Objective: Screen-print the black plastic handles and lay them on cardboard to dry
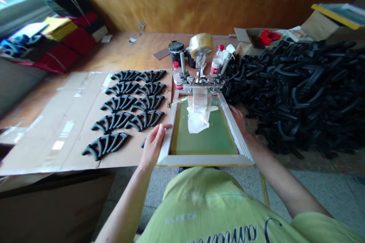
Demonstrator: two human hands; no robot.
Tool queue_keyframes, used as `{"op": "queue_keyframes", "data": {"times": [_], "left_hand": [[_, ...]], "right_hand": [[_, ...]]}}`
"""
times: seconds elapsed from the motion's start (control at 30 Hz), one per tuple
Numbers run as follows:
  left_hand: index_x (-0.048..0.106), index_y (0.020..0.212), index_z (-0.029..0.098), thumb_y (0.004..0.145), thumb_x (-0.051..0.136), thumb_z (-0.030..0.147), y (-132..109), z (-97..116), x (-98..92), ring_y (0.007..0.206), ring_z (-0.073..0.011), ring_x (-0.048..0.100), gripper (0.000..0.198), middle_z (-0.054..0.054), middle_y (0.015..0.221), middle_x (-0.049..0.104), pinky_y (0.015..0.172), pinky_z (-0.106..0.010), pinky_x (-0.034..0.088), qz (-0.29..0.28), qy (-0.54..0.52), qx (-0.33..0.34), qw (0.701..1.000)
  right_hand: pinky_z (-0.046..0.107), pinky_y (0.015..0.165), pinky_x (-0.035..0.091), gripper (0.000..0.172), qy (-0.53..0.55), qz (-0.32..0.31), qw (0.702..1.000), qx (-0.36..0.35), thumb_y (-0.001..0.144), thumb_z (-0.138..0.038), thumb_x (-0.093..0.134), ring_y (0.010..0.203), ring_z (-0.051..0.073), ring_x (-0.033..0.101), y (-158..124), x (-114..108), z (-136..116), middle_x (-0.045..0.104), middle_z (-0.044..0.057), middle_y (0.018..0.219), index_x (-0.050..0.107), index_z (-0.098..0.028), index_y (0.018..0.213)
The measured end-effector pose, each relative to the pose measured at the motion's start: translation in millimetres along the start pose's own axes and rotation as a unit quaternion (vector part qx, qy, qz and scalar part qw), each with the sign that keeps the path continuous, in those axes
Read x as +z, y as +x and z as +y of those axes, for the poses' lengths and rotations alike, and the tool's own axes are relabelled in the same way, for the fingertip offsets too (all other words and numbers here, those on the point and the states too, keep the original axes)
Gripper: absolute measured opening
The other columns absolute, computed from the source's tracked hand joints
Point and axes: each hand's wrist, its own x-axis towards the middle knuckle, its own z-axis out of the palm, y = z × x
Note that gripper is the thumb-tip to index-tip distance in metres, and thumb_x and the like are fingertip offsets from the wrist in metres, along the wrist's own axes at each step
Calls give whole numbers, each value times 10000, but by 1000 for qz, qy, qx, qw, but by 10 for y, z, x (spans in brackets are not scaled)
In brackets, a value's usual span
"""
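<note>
While the screen frame (205, 160) sits right at the near edge of the worktop (125, 51), both hands are on either side of it, well apart from each other. Left hand (154, 140) has its fingers bent and one finger reaching to the left rail; the end of a dark piece (143, 143) pokes out beside it, but I can't tell if that's being held or just lying there. Right hand (238, 119) is up against the right rail, and its fingertips are mostly hidden, so no clue how tight that grip is.

Mesh on the frame is greenish, with a blob of white paste (197, 121) on its upper half and a pale blade (200, 98) standing in it. Far end of the frame meets a metal clamp bar (199, 85), with a big tape roll (201, 45) just beyond. Red-capped bottles flank that: one on the left (177, 78), one on the right (216, 62), plus a black tub (176, 51) near the left one.

Over on the left, curved black parts (119, 102) lie in two columns of neat groups on a cardboard sheet (68, 98). Right side is a huge jumbled heap of black pieces (308, 91).
</note>
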Motion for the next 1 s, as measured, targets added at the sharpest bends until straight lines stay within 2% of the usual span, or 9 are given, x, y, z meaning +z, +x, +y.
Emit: {"op": "queue_keyframes", "data": {"times": [0.13,0.23,0.3,0.43,0.6,0.7,0.83,0.93,1.0], "left_hand": [[485,1443,159,775,672,598,-38,-648,92,552,-108,509,821,23,676,602,491,-200,352,-36,-7,-78,996],[469,1460,163,794,661,543,37,-960,158,540,-101,487,790,40,651,566,505,-202,354,-14,27,-82,996],[496,1439,162,803,653,521,82,-1068,172,561,-108,502,747,33,667,572,523,-208,371,-5,41,-81,996],[554,1383,165,805,644,526,122,-1150,160,607,-133,546,688,13,700,604,543,-221,400,-7,53,-91,994],[604,1324,175,789,660,525,111,-1153,160,624,-148,571,643,3,709,625,542,-228,411,1,52,-94,994],[618,1300,166,778,669,524,104,-1129,170,611,-149,575,635,3,699,628,535,-229,412,7,47,-95,994],[608,1303,152,767,669,547,103,-1107,165,595,-146,570,668,2,694,633,527,-229,406,1,35,-99,994],[584,1327,151,772,655,572,97,-1098,155,583,-139,553,700,2,693,633,516,-225,393,-14,23,-98,995],[563,1347,154,781,639,591,89,-1085,153,583,-136,547,720,0,706,638,514,-222,387,-23,18,-101,994]], "right_hand": [[476,1040,459,349,-119,127,985,12,935,-281,535,1171,287,586,323,-228,-149,661,160,1238,655,-120,1221],[456,1052,441,541,-166,61,980,-91,848,-352,697,1258,309,509,567,-115,-593,550,180,1368,565,-123,1321],[427,976,475,471,-207,-33,970,-121,838,-341,713,1173,305,553,644,16,-859,603,172,1252,597,-121,1239],[332,770,486,162,-259,-176,943,-110,921,-242,570,932,243,629,491,205,-1056,674,119,1022,640,-145,1031],[287,689,428,234,-251,-248,911,-213,908,-69,436,882,203,623,34,163,-965,678,115,975,642,-126,1003],[275,672,408,190,-217,-285,893,-271,896,-81,479,833,178,617,-25,71,-938,686,89,961,648,-141,959],[276,674,400,108,-213,-233,915,-251,881,-148,558,852,187,611,74,97,-946,690,69,919,657,-161,920],[286,676,406,230,-234,-175,922,-254,891,-81,479,874,192,608,-37,224,-909,695,110,1015,666,-134,1015],[290,662,411,274,-234,-174,911,-291,899,-69,451,845,186,612,-179,274,-864,695,127,1066,664,-120,1063]]}}
